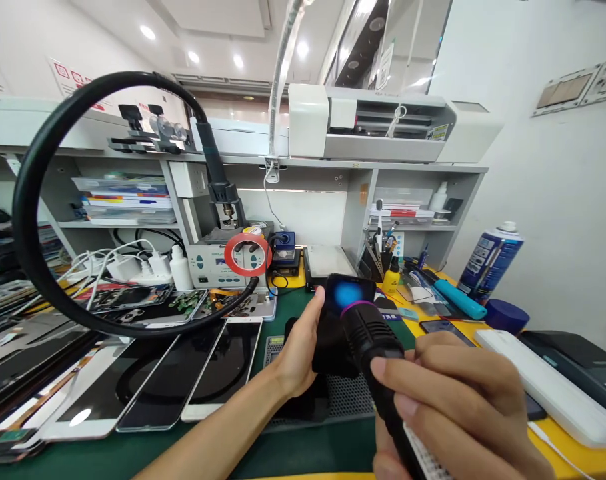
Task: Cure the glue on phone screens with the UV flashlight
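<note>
My left hand (300,350) is closed round the edge of a dark smartphone (333,333), its thumb along the near side. The phone is tilted up in front of me, partly hidden by the hand and the light. In my right hand (453,400) I grip a black flashlight (375,333) with a purple ring at its head. Its head points at the phone's upper part, where a blue glow shows on the dark surface. Beneath the phone lies a dark perforated mat (350,400) on the green work mat (327,453).
Several phones and screens (227,367) lie at left. A hot-air station (210,263) with a looping black hose (27,193) and red tape roll (247,255) stands behind. On the right are a spray can (493,260), a teal tool (460,299) and a white bar-shaped device (547,387).
</note>
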Action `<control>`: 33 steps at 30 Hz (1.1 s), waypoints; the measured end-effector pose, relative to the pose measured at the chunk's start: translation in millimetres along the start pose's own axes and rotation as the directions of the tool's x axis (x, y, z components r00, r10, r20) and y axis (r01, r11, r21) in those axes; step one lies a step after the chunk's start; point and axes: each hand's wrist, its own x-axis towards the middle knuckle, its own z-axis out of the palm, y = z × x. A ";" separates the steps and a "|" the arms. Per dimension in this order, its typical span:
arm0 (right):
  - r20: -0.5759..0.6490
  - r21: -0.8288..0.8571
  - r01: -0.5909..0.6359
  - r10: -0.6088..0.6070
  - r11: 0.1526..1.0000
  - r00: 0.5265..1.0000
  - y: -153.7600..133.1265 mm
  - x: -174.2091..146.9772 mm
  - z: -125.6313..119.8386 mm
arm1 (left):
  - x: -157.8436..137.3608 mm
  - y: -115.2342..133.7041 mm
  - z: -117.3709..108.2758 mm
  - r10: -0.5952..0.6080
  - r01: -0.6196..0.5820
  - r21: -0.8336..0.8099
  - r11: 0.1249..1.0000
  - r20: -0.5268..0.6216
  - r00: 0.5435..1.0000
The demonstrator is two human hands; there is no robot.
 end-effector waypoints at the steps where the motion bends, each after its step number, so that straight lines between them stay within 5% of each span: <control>1: -0.007 0.015 -0.009 0.009 1.000 1.000 4.9 0.8 -0.9 | 0.6 4.3 -1.8 0.024 -0.024 0.021 1.000 0.002 1.000; 8: -0.256 0.275 -0.189 0.261 0.943 0.931 41.9 19.1 24.9 | 3.0 34.5 -18.3 0.052 -0.066 0.148 0.987 0.095 0.994; 10: -0.306 0.258 -0.211 0.287 0.943 0.908 47.8 21.5 31.3 | 3.5 36.5 -19.1 0.055 -0.064 0.159 0.985 0.060 0.997; 15: -0.297 0.003 -0.199 0.191 0.980 0.935 58.6 20.9 42.7 | 6.5 35.0 -17.4 0.193 -0.133 0.322 0.937 -0.164 0.967; 18: -0.389 0.101 -0.333 0.345 0.938 0.854 61.1 19.1 55.4 | 9.1 32.2 -19.8 0.314 -0.178 0.488 0.854 -0.213 0.925; 21: -0.333 0.280 -0.469 0.542 0.838 0.771 58.4 15.5 63.3 | 10.7 28.3 -22.4 0.405 -0.232 0.576 0.784 -0.192 0.894; 27: -0.211 0.381 -0.560 0.659 0.736 0.722 47.0 9.4 63.4 | 11.8 23.7 -20.8 0.479 -0.248 0.639 0.728 -0.216 0.851; 30: -0.182 0.381 -0.552 0.646 0.741 0.741 44.6 8.0 65.3 | 12.9 25.3 -21.1 0.440 -0.238 0.562 0.792 -0.256 0.861; 33: -0.236 0.219 -0.464 0.508 0.858 0.828 44.4 4.5 63.6 | 12.5 28.9 -22.8 0.259 -0.178 0.319 0.931 -0.232 0.938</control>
